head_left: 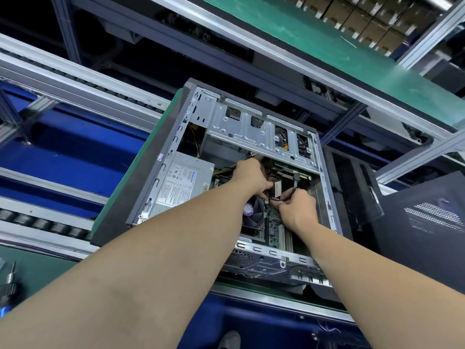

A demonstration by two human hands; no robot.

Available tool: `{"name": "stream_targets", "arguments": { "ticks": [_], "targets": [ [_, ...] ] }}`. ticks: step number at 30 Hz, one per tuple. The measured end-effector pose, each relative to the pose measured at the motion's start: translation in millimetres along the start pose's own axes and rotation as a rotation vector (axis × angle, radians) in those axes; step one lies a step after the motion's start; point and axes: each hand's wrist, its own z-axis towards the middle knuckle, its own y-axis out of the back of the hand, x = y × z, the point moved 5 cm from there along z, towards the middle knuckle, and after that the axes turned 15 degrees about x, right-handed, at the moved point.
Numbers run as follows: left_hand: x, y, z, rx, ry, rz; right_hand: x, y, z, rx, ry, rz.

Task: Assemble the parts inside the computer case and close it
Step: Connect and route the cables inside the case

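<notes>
I am working inside the computer case (151,177), which is lying on its side in front of me with the open side up. Both my arms are reaching into it, in the space between the power supply (183,182) and the right wall, just below the silver drive cage (251,129).

My left hand (249,177) is curled, and its thumb and fingers are holding a loop of the black cable (294,187) beside a white connector (277,189). My right hand (298,210) is pinching the same cable with the fingertips, just above the motherboard (273,220) and close to the CPU fan (254,214). The two hands are near each other, with only the short piece of cable between them.

I judge that I am at the cabling step: I am routing this data cable and looking for its socket on the board. The plug end is hidden under my fingers, so I cannot tell if it is seated.

The next move is asking for care. I must turn the plug to the correct side, press it straight down, and keep the loose cable away from the fan blades. Only after this is the closing coming. A black panel (427,222) with vent holes is standing at the right of the case, well apart from my hands, and I believe it is the cover.
</notes>
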Motion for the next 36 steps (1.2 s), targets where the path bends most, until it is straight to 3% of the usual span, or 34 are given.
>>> {"name": "stream_targets", "arguments": {
  "ticks": [6, 12, 22, 28, 36],
  "targets": [
    [-6.9, 0.5, -3.7, -0.014, -0.099, -0.041, -0.4, 2.9, -0.1, -0.021, -0.017, -0.130],
    [-1.1, 2.9, 1.0, -0.102, -0.053, 0.047, 0.6, -1.2, 0.2, 0.035, -0.034, -0.191],
    [-2.7, -0.6, 1.7, 0.002, -0.109, 0.279, -3.2, -1.5, 6.3, 0.038, -0.030, -0.006],
    [-6.4, 1.1, 2.5, -0.014, -0.171, 0.274, -4.1, -8.6, 9.0, 0.108, -0.027, 0.331],
    [-6.3, -4.6, 1.6, -0.019, -0.191, 0.275, 1.6, -8.2, 9.1, 0.060, 0.040, 0.252]
  ]
}}
